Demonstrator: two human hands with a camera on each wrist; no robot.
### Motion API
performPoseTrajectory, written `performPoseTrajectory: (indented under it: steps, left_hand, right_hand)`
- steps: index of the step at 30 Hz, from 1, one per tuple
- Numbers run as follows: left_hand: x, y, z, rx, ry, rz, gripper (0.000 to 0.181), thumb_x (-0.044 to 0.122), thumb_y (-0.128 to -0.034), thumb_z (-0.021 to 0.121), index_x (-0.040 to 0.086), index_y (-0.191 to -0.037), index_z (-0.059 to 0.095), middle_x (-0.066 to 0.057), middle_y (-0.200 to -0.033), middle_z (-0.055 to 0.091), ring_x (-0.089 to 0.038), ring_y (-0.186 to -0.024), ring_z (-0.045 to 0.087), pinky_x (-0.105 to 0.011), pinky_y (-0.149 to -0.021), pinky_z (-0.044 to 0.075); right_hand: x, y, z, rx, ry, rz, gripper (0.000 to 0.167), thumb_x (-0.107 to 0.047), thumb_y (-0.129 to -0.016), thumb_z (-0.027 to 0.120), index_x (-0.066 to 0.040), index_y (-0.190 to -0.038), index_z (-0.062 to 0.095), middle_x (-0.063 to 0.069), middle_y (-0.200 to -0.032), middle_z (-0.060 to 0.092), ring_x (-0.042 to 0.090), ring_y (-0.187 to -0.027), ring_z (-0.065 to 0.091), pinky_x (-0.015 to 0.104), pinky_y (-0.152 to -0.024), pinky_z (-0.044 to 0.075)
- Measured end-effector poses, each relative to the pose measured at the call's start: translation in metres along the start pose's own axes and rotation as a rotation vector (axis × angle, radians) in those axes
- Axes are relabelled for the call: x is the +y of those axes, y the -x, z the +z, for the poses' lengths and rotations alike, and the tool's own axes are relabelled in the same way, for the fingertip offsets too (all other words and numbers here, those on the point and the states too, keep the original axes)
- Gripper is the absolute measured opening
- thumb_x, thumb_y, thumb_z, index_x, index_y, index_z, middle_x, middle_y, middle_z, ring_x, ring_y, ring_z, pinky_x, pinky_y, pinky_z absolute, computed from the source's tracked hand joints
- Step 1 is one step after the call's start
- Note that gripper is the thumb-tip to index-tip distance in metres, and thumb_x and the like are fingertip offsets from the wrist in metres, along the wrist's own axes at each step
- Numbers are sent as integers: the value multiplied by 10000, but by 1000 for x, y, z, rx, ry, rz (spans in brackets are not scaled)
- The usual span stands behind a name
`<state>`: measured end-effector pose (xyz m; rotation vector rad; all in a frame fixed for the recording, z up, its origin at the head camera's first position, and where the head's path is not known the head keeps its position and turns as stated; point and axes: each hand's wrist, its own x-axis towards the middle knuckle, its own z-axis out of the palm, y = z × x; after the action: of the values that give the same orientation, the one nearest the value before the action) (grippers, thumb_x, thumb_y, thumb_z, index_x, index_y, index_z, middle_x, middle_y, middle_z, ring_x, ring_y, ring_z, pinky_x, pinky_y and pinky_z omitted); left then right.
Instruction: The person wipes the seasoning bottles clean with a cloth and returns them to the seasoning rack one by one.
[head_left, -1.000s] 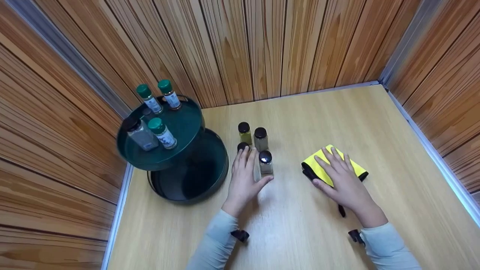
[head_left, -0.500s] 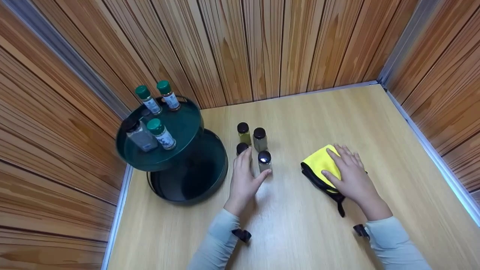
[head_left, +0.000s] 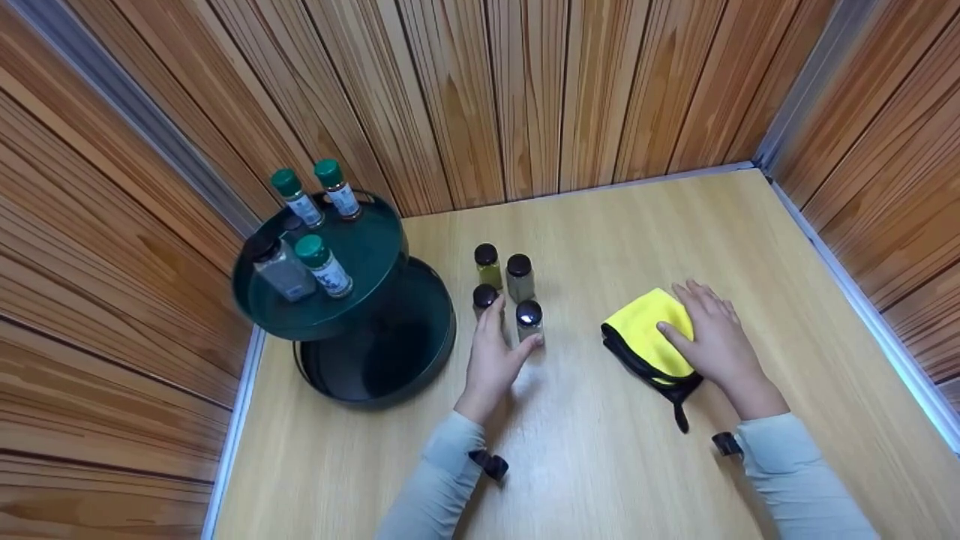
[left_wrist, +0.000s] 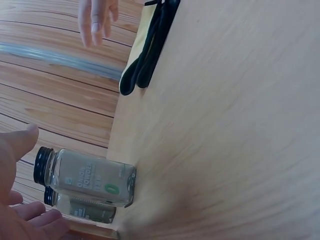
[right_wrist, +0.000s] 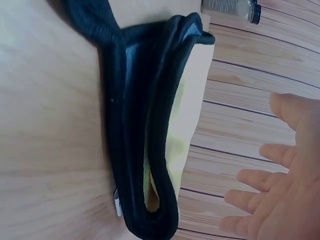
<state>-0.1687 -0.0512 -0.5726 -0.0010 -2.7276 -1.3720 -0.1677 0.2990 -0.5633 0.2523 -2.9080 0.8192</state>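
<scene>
Several glass spice jars with black lids stand upright in a cluster on the table. They include a front right jar [head_left: 529, 319], a front left jar [head_left: 485, 296], a back jar with yellow-green contents [head_left: 487, 268] and a greyish back right jar [head_left: 520, 281]. My left hand [head_left: 491, 367] is beside the front two, thumb and fingers spread. In the left wrist view a gap shows between thumb and the nearest jar [left_wrist: 92, 175]. A folded yellow cloth with black edging [head_left: 649, 334] lies to the right. Over its right edge is my right hand [head_left: 720, 349], fingers extended, holding nothing.
On the left stands a dark green two-tier round rack [head_left: 379, 259]. Its upper tier bears green-capped bottles [head_left: 331, 274] and a larger dark-lidded jar [head_left: 281, 270]. Wood-panelled walls [head_left: 525, 97] enclose the table [head_left: 600, 465] at the back and sides.
My right hand has moved right, off the middle of the cloth, uncovering more of it. My left hand has shifted slightly right, showing more of the front left jar's lid. The jars stay put.
</scene>
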Motion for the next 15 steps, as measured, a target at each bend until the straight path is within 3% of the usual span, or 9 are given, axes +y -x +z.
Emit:
performPoseTrajectory:
  steps: [9, 15]
  left_hand:
    - [-1, -5, 10, -8, 98, -65, 918, 344, -853, 845, 127, -1588, 339, -126, -1615, 390, -307, -1483, 381, -463, -1201, 337]
    - [-6, -9, 16, -19, 147, -89, 923, 289, -851, 851, 113, -1591, 328, -128, -1600, 417, -299, -1467, 411, -443, -1191, 356]
  right_hand:
    - [12, -7, 1, -30, -58, 83, 802, -480, -1011, 596, -18, -1592, 289, 302, -1642, 215, 519, -1508, 169, 667, -1218, 58]
    - [19, -13, -1, -56, -60, 121, 827, -486, -1009, 595, 0, -1593, 268, 320, -1624, 236, 548, -1480, 201, 708, -1187, 103]
